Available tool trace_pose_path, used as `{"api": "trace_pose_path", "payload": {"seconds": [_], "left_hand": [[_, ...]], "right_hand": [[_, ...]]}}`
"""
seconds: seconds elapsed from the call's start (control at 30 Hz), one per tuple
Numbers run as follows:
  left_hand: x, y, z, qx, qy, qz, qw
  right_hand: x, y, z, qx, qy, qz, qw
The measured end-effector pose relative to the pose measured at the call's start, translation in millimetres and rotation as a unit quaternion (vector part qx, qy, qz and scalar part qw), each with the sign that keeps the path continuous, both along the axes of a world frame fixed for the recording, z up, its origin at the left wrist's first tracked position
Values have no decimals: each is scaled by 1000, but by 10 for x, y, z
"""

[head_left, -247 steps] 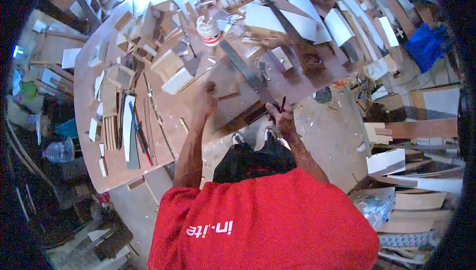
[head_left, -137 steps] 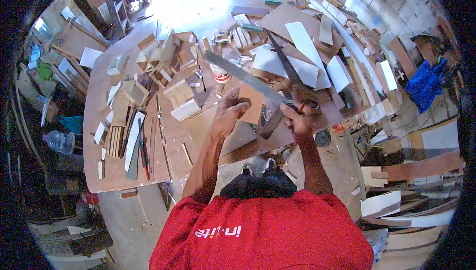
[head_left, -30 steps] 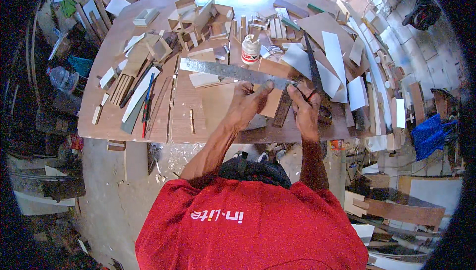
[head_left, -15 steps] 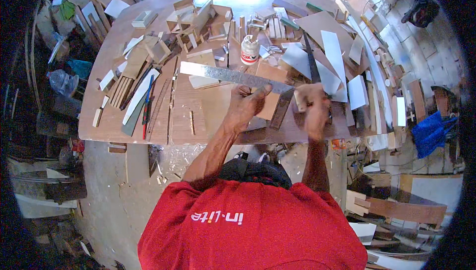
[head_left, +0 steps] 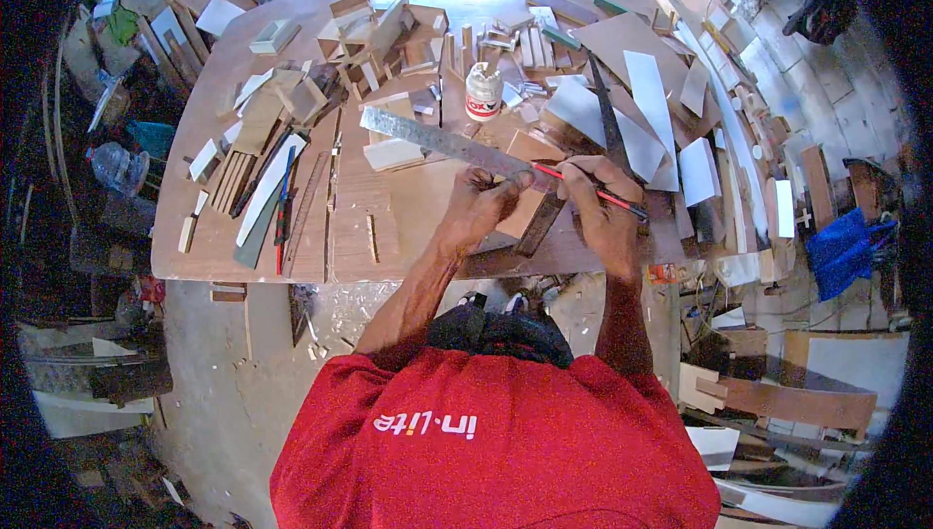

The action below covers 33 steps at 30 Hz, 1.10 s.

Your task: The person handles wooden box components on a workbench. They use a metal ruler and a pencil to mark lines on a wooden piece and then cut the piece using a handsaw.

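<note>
While clamping try square [head_left: 437, 142] in left hand [head_left: 481, 204], red pencil [head_left: 616, 200] in right hand [head_left: 606, 228], probably marking; next, better keep try square still.

The metal strip [head_left: 437, 141] was silvery grey and the pencil-like tool [head_left: 619, 201] red with a dark end. The worktop [head_left: 219, 255] was pinkish brown, the bottle [head_left: 483, 94] white with a red band. A slender rod [head_left: 284, 208] showed blue, black and red along its length; the grouped strips [head_left: 230, 181] were tan, striped by dark gaps. One long board [head_left: 649, 116] was plain white, the crumpled sheet [head_left: 844, 252] bright blue, the shirt [head_left: 486, 461] red with pale lettering, the trousers [head_left: 501, 337] black.
</note>
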State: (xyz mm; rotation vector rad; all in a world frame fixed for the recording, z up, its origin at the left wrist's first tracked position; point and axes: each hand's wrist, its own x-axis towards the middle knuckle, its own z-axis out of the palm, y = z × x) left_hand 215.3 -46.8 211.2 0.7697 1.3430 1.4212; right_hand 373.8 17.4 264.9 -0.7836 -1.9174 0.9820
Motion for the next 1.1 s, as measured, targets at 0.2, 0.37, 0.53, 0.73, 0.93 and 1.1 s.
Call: {"api": "trace_pose_path", "payload": {"seconds": [0.2, 0.37, 0.53, 0.73, 0.93, 1.1], "left_hand": [[-17, -5, -120, 19, -11, 3, 1000], [-20, -18, -100, 25, 19, 8, 999], [-73, 7, -178, 17, 47, -20, 999], [-51, 9, -117, 19, 22, -9, 1000], [-88, 32, -124, 25, 28, -22, 999], [-124, 37, -154, 12, 27, -26, 999]], "right_hand": [[-121, 31, -63, 32, -15, 22, 999], [-155, 63, -128, 22, -7, 31, 999], [-155, 108, -217, 18, -2, 37, 999], [-174, 134, -265, 36, -7, 15, 999], [-169, 190, -342, 22, -21, 23, 999], [-202, 176, -318, 46, -2, 32, 998]]}}
